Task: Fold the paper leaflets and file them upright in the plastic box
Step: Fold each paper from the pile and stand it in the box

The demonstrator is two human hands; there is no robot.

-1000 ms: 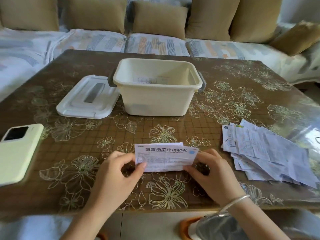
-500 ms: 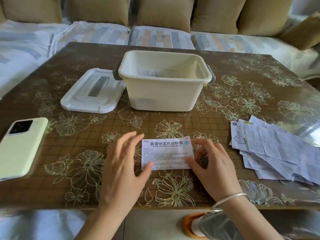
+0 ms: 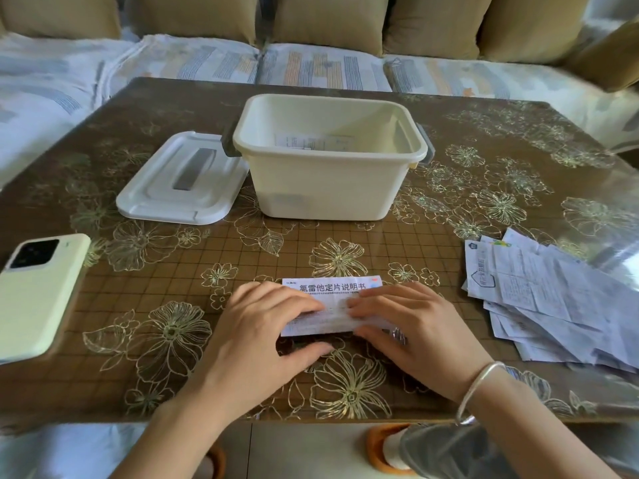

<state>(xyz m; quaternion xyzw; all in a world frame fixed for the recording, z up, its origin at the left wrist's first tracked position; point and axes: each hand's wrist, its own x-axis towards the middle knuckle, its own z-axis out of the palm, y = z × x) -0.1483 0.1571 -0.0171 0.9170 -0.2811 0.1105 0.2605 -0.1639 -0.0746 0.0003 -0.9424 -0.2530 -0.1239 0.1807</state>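
A white printed leaflet lies flat on the table near the front edge. My left hand and my right hand both press on it with straight fingers, fingertips nearly meeting over its lower half. Its near edge looks folded up under the fingers. Behind it stands the cream plastic box, open, with at least one folded leaflet standing against its far wall. A loose pile of unfolded leaflets lies at the right.
The box's white lid lies left of the box. A pale green phone rests face down at the left edge. The table has a brown floral cover. A sofa with cushions runs behind.
The leaflet went from held up between both hands to lying on the table. Both hands have moved on top of it and now press it flat.
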